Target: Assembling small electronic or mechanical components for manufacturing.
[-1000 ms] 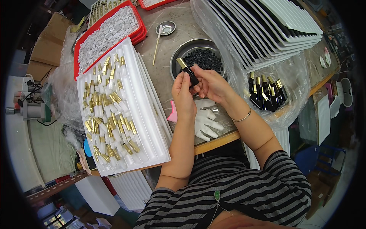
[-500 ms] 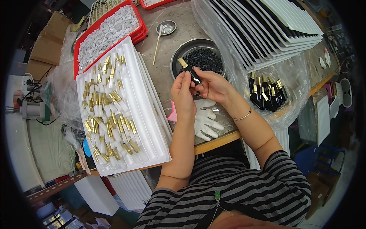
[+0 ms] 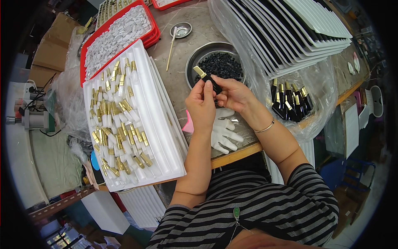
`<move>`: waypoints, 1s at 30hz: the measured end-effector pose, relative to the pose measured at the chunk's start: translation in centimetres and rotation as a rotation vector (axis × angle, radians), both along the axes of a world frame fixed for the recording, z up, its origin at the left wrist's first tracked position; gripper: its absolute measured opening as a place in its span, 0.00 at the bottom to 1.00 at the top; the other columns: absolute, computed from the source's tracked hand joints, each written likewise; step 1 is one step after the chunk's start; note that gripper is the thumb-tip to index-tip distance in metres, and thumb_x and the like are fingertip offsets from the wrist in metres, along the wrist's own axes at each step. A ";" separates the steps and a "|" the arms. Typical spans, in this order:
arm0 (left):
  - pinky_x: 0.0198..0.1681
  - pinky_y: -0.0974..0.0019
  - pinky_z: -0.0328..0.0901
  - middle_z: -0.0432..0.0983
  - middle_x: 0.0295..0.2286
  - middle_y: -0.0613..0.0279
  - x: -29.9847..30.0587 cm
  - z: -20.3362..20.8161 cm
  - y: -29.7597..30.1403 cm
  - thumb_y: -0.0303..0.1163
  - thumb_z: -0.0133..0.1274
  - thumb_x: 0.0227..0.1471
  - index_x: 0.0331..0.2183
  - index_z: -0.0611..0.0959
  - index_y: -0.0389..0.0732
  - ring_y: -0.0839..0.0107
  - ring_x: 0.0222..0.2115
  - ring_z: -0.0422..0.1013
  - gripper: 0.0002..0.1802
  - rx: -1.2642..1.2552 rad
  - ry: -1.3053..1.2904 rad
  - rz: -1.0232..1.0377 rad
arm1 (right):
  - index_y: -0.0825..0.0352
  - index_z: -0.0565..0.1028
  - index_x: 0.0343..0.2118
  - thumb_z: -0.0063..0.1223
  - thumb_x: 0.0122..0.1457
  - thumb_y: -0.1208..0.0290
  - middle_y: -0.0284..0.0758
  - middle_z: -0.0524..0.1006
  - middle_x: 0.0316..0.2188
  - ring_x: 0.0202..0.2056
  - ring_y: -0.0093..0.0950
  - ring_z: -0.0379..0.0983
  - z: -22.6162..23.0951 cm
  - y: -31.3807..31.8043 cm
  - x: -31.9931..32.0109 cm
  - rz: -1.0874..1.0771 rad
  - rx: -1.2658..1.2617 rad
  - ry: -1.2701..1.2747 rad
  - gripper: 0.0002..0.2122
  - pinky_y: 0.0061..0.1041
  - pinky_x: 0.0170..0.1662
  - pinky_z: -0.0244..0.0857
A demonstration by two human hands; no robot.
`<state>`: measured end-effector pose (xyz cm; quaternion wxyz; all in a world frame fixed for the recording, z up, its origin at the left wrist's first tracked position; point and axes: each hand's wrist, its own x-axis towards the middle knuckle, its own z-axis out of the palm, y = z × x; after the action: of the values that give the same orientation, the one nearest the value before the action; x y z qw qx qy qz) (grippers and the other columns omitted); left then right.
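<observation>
A: Where are the hands, and what do they hold?

B: Both are mid-view. The left hand point(image 3: 202, 106) and right hand point(image 3: 234, 93) grasp one black tube with a gold end point(image 3: 207, 77) between their fingers. It is tilted, gold end up and left, seen against a round metal dish point(image 3: 196, 57) of small black pieces point(image 3: 226, 64)

A: What has just changed?

B: Very little. Over the last second the left hand has rolled slightly, and less of the black part shows. The tube remains held by both hands, so I judge the handling unfinished

A: And around them?

B: A white glove point(image 3: 226, 133) on the tabletop point(image 3: 179, 58) just below the hands; a white ridged tray point(image 3: 166, 155) of gold-topped clear tubes point(image 3: 120, 108) at left; more black-and-gold tubes point(image 3: 293, 101) on clear plastic point(image 3: 325, 81) at right
</observation>
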<state>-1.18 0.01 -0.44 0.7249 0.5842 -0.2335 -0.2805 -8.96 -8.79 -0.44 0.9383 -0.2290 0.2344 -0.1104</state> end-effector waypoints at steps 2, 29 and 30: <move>0.21 0.81 0.60 0.69 0.20 0.71 0.0 0.0 -0.1 0.30 0.49 0.53 0.36 0.77 0.32 0.87 0.20 0.63 0.12 -0.002 0.007 0.013 | 0.64 0.73 0.30 0.49 0.56 0.62 0.28 0.70 0.19 0.15 0.16 0.63 -0.2 0.1 0.1 -0.002 -0.003 0.013 0.10 0.16 0.17 0.61; 0.21 0.80 0.65 0.76 0.33 0.55 1.1 -0.5 -0.3 0.34 0.45 0.54 0.34 0.77 0.34 0.79 0.20 0.70 0.13 -0.139 0.497 -0.119 | 0.68 0.65 0.30 0.40 0.60 0.65 0.33 0.67 0.21 0.14 0.14 0.56 -0.1 0.0 0.4 0.063 0.364 -0.182 0.10 0.10 0.13 0.51; 0.22 0.80 0.65 0.76 0.33 0.56 1.1 -0.4 -0.3 0.34 0.44 0.54 0.34 0.77 0.34 0.80 0.20 0.70 0.13 -0.134 0.471 -0.121 | 0.68 0.65 0.30 0.40 0.60 0.65 0.33 0.67 0.21 0.13 0.14 0.55 0.0 0.0 0.4 0.057 0.362 -0.184 0.10 0.10 0.13 0.50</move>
<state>-0.11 -0.30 -0.86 0.7783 0.4384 -0.1105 -0.4357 -8.60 -8.80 -0.44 0.9844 -0.0520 0.1571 -0.0604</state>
